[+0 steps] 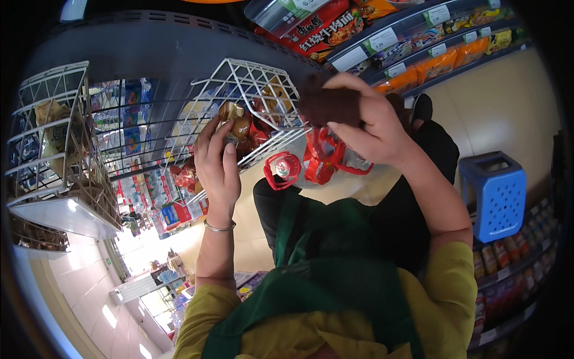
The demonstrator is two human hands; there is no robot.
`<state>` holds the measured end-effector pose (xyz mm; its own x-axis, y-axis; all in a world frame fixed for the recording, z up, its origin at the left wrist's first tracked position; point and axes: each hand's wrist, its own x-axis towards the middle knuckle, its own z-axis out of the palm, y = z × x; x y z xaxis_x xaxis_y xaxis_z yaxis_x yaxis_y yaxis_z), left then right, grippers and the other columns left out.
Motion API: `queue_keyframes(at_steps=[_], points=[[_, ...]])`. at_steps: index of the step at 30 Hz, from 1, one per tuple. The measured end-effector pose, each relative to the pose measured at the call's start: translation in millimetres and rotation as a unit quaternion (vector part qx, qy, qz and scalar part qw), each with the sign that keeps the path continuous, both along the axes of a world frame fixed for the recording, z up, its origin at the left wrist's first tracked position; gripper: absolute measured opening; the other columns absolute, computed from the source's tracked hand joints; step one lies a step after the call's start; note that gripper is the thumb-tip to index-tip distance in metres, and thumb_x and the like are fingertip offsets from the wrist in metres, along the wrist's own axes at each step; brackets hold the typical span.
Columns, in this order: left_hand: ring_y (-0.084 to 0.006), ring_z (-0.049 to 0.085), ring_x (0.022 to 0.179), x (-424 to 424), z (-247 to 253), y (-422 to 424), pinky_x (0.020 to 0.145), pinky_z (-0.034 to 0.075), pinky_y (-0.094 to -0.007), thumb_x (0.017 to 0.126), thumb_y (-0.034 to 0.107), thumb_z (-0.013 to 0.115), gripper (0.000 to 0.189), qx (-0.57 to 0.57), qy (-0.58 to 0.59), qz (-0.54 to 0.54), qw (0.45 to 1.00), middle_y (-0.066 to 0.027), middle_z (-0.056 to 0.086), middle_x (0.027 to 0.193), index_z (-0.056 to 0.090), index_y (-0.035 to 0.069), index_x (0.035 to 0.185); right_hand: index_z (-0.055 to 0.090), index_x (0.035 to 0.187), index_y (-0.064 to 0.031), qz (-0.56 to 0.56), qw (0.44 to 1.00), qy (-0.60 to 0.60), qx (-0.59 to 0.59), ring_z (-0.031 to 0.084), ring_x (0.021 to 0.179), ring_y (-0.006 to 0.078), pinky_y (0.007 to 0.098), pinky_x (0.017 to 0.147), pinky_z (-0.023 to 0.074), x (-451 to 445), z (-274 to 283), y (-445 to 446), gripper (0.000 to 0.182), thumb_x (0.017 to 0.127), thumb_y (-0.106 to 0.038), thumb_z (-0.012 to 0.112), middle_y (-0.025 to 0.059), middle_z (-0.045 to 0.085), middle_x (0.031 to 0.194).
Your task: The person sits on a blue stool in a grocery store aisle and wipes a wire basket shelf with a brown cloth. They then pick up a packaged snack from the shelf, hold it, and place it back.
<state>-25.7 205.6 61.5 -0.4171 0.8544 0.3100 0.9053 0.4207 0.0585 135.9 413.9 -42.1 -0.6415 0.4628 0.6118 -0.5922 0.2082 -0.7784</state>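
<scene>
My right hand (374, 123) grips a bunched dark brown cloth (332, 105) beside the end of a white wire basket (264, 74). My left hand (217, 168) reaches to the basket's near side, its fingertips against a shiny gold-brown packet (231, 111). Whether the fingers grip that packet or only rest on it is not clear. Red and brown wrapped packets (258, 134) lie in the basket around it. Below the basket, large clear plastic bottles with red handles (282, 168) and red labels stand on the floor.
Another wire basket (67, 130) holding packets hangs to the left on the dark metal rack (148, 45). Shelves of instant noodle packs (329, 31) with price tags run along the top right. A blue plastic stool (497, 197) stands at my right, near shelved goods (502, 264).
</scene>
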Motion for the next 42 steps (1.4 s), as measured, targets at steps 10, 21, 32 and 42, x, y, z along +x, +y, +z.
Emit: queue_keyframes(at_steps=[10, 21, 32, 42], points=[[-0.0331, 0.048, 0.117, 3, -1, -1, 0.101, 0.034, -0.0398, 0.093, 0.024, 0.041, 0.036, -0.009, 0.000, 0.014, 1.000, -0.0178, 0.054, 0.126, 0.061, 0.005, 0.115, 0.060, 0.074, -0.0007, -0.048, 0.976, -0.163, 0.136, 0.056, 0.085, 0.0318, 0.0433, 0.073, 0.0484, 2, 40, -14, 0.011, 0.073, -0.012, 0.061, 0.0119, 0.055, 0.089], [-0.0357, 0.052, 0.109, 3, 0, 1, 0.095, 0.038, -0.0419, 0.090, 0.021, 0.045, 0.032, 0.012, 0.014, -0.001, 1.000, -0.0192, 0.056, 0.121, 0.063, 0.005, 0.111, 0.063, 0.094, 0.0008, -0.048, 0.997, -0.050, 0.024, 0.058, 0.090, 0.0339, 0.0381, 0.077, 0.0467, 13, 11, -6, 0.019, 0.075, -0.004, 0.060, 0.0151, 0.056, 0.102], [-0.0362, 0.051, 0.112, 0, -3, -1, 0.096, 0.038, -0.0417, 0.091, 0.023, 0.044, 0.034, 0.003, 0.007, 0.000, 1.000, -0.0198, 0.054, 0.124, 0.061, 0.005, 0.113, 0.061, 0.088, 0.0040, 0.171, 0.962, -0.211, 0.019, 0.057, 0.080, 0.0247, 0.0340, 0.070, 0.0457, -2, 57, 12, 0.015, 0.079, -0.005, 0.054, 0.0135, 0.061, 0.085], [-0.0367, 0.051, 0.111, 2, 0, 0, 0.096, 0.038, -0.0422, 0.090, 0.023, 0.044, 0.034, 0.002, 0.014, 0.002, 1.000, -0.0204, 0.054, 0.123, 0.062, 0.004, 0.112, 0.062, 0.088, 0.0030, 0.052, 0.994, -0.100, -0.003, 0.058, 0.091, 0.0254, 0.0346, 0.078, 0.0462, -11, 37, 13, 0.013, 0.078, -0.004, 0.056, 0.0141, 0.063, 0.085]])
